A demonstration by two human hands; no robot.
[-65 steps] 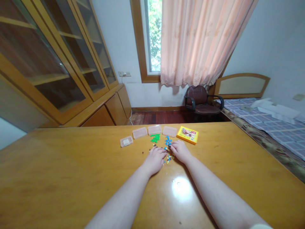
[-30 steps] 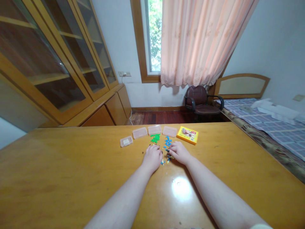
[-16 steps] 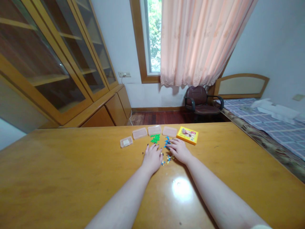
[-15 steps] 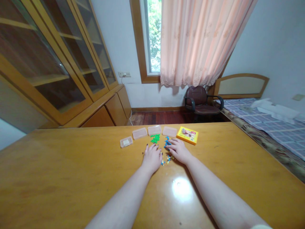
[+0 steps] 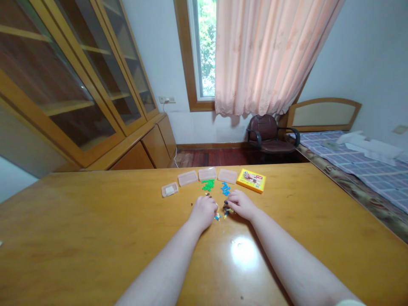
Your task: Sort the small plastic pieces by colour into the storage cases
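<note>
My left hand (image 5: pixel 204 211) rests on the table with its fingers curled under. Whatever lies beneath its fingertips is hidden. Opposite it, my right hand (image 5: pixel 242 205) bends its fingers down onto the mixed small pieces (image 5: pixel 225 216), which are yellow, blue and dark. Any piece between those fingertips is too small to make out. Some white, yellow and blue bits (image 5: pixel 218 217) lie beside the left hand. Beyond the left hand is a cluster of green plastic pieces (image 5: pixel 208 185). A group of blue plastic pieces (image 5: pixel 225 188) lies just past the right fingers.
Shallow clear plastic trays (image 5: pixel 188 178) line the table's far side. A smaller clear box (image 5: pixel 169 190) with something white inside sits left of them, and a yellow box (image 5: pixel 251 180) right. Past the wooden table (image 5: pixel 95 229) stands an office chair (image 5: pixel 269 134).
My right hand has drawn back from the blue pieces toward the mixed ones, uncovering the blue group. The fingers of my left hand have curled in from a flatter spread.
</note>
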